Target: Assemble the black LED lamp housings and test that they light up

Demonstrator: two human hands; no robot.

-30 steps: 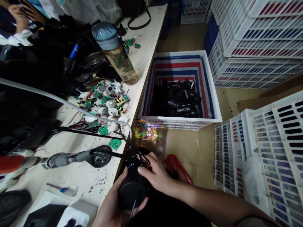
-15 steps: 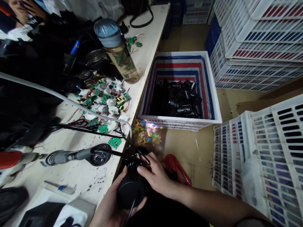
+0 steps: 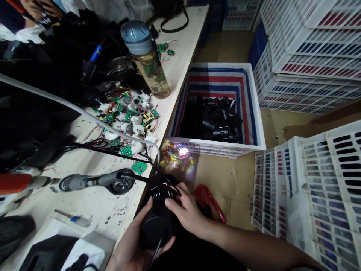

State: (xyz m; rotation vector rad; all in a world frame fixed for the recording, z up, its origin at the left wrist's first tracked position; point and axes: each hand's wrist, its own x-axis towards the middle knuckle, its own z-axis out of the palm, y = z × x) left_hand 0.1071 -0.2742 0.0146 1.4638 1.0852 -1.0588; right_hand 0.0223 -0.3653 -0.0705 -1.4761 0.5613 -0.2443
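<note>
Pale table point(image 3: 113, 205) and stacked crates point(image 3: 313, 49) flank a tan floor point(image 3: 239, 180). Just outside the table's right edge, a black cylindrical device point(image 3: 158, 215) shows a glossy barrel and flat, matte round end bearing a thin cord point(image 3: 157, 246). Left hand point(image 3: 134, 235): fingers curled around the barrel; right hand point(image 3: 187, 210): thumb and fingers closed on its other side. Circuit boards point(image 3: 139, 167) lie by that edge; a dark cable point(image 3: 139, 178) crosses it toward the device. Long axis: away from the person, far end toward coloured light point(image 3: 177, 156) on the floor.
</note>
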